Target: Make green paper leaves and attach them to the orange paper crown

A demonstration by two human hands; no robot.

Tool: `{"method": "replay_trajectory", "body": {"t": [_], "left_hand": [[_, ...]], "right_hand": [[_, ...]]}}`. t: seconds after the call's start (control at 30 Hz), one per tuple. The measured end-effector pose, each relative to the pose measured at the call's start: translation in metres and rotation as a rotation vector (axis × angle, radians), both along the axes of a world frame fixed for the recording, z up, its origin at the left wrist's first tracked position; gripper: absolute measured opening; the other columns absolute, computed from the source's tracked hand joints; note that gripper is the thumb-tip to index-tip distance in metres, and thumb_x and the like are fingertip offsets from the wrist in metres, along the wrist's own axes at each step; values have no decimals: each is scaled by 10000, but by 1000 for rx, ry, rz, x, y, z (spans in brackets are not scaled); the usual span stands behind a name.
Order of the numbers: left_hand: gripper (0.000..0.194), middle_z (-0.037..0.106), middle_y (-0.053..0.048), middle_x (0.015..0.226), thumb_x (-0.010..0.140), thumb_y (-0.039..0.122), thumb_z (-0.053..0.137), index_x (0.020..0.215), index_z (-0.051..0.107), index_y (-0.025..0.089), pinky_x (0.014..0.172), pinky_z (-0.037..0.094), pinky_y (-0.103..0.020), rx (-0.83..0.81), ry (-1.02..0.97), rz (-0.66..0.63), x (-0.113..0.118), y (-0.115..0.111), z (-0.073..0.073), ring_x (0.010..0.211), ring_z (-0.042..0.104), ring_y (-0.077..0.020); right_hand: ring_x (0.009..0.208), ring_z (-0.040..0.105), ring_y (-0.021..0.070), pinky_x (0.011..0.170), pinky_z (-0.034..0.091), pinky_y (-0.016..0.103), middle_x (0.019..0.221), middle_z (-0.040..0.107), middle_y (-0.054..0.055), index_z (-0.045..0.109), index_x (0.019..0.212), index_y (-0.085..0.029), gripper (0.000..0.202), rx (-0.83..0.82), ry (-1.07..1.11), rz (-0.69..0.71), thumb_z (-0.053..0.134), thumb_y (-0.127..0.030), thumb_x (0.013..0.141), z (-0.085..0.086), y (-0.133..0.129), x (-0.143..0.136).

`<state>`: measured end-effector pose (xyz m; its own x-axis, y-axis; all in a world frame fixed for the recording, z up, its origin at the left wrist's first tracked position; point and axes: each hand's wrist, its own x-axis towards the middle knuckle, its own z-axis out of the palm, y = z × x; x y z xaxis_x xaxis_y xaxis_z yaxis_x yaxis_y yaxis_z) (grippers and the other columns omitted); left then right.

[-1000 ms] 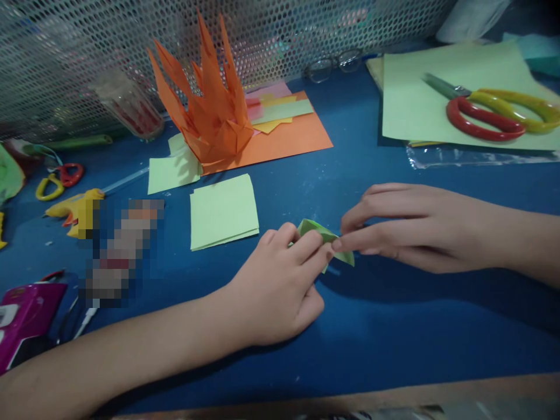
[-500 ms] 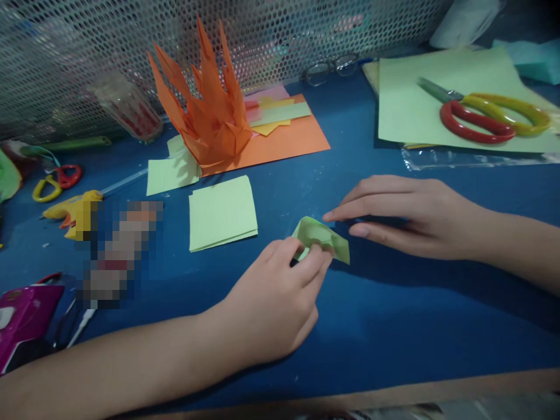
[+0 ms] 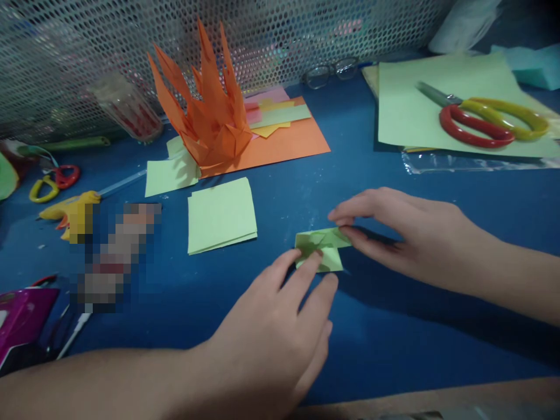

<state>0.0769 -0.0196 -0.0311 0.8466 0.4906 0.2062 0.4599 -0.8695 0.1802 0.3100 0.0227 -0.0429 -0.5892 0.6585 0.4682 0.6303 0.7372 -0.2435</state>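
Fingers (image 3: 308,271) touching paper (image 3: 329,258), small, light green, creased, folded

Craft workspace: blue tabletop (image 3: 420,356), scissors (image 3: 475,107), glue gun (image 3: 65,208), folded orange paper (image 3: 214,128).

We have a blue tabletop (image 3: 415,350) filling most of the frame. On it we log: folded green paper (image 3: 326,239), centre; green square stack (image 3: 222,216), left of centre; orange sheet (image 3: 301,137), upper centre; eyeglasses (image 3: 318,77), top centre; paper pile (image 3: 406,105), upper right; yellow glue gun (image 3: 72,205) and scissor handles (image 3: 58,176), left; purple object (image 3: 28,315), lower left; clear jar (image 3: 131,114), upper left.
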Motion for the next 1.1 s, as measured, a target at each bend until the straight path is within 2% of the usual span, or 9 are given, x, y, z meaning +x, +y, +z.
{"method": "replay_trajectory", "body": {"t": [0.13, 0.33, 0.47, 0.57, 0.63, 0.77, 0.83, 0.97, 1.1], "left_hand": [[372, 662, -167, 1322, 1003, 175, 391, 1219, 645, 9, 1117, 484, -410, -50, -47, -83, 1, 0, -1, 1288, 582, -284], [405, 648, -170, 1342, 997, 247, 425, 1279, 610, 24, 1097, 498, -432, -93, -21, -54, 0, -2, -3, 1316, 556, -311], [308, 715, -139, 1230, 965, 140, 482, 1198, 649, 27, 1008, 555, -384, 110, -54, -51, -2, 11, 1, 1147, 654, -268], [276, 728, -120, 1194, 934, 91, 554, 1189, 654, 67, 905, 588, -421, 310, -64, -16, -4, 31, 2, 1060, 663, -283], [298, 735, -118, 1151, 927, 88, 579, 1218, 640, 72, 820, 600, -418, 360, -50, -14, -6, 44, 1, 1003, 659, -280], [214, 735, -140, 1073, 932, 97, 584, 1127, 662, 53, 799, 585, -383, 414, -68, -49, -9, 60, -4, 947, 648, -250], [164, 735, -129, 1024, 950, 128, 570, 1071, 664, 68, 808, 573, -361, 370, -104, -26, -8, 62, -5, 913, 641, -222], [107, 717, -70, 928, 961, 195, 574, 937, 653, 127, 788, 555, -298, 100, -160, 77, -5, 67, -9, 863, 644, -179], [128, 738, -52, 896, 972, 184, 548, 956, 664, 131, 708, 540, -263, 131, -197, 70, -6, 72, -18, 806, 667, -173]], "right_hand": [[858, 588, 203, 730, 473, 333, 972, 676, 99, 599, 970, -168, 156, 256, -163, 106, 466, -88, 954, -1, 1, 3], [753, 581, 204, 623, 431, 342, 870, 722, 95, 706, 831, -155, 420, 400, -349, 147, 326, -68, 990, 1, -10, -6], [723, 596, 200, 618, 442, 342, 869, 744, 106, 728, 864, -124, 431, 398, -381, 74, 322, -37, 980, 3, -19, -13], [701, 591, 197, 621, 449, 325, 861, 751, 95, 730, 869, -126, 433, 367, -390, 47, 319, -43, 980, 3, -22, -15], [694, 584, 195, 632, 449, 316, 866, 753, 96, 731, 872, -128, 431, 348, -384, 23, 322, -38, 972, 2, -23, -15], [680, 571, 200, 624, 439, 319, 866, 753, 105, 737, 873, -120, 426, 339, -370, -17, 331, -26, 960, 0, -26, -18], [685, 570, 208, 617, 435, 328, 848, 748, 103, 736, 873, -113, 366, 333, -353, -31, 386, -51, 960, -2, -27, -20], [714, 582, 212, 614, 433, 330, 868, 749, 99, 733, 890, -113, 278, 313, -339, -52, 465, -87, 959, -6, -29, -22], [739, 614, 212, 627, 465, 327, 878, 751, 99, 729, 894, -114, 276, 310, -340, -56, 465, -63, 954, -9, -29, -21]]}}
